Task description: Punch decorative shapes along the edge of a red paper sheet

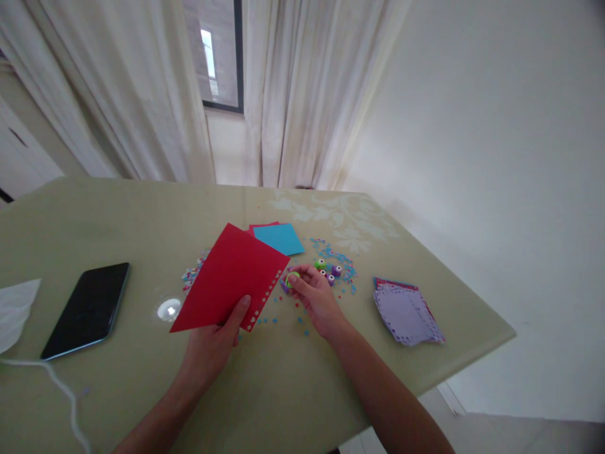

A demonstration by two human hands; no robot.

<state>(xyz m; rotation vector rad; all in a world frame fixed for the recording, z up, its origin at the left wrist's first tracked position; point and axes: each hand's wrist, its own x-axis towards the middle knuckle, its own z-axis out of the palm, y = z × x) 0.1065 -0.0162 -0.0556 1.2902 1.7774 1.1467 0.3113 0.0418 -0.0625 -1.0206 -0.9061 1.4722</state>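
My left hand (215,343) grips a red sheet of paper (227,277), thumb on top, tilted above the table. A row of small punched shapes runs along the sheet's right edge. Between the thumb and fingers of my right hand (316,296) is a small green craft punch (292,279), close to that punched edge; whether it touches the paper I cannot tell. Just beyond the right hand stand several more small punches (336,270), purple and green. Blue and red paper bits (350,268) lie scattered around them.
Behind the red sheet lies a blue paper (280,238) over more red paper. Punched lilac sheets (406,314) are stacked at the right. On the left are a black tablet (87,309), a white paper (16,312) and a white cable (66,391). Curtains hang behind the table (189,208).
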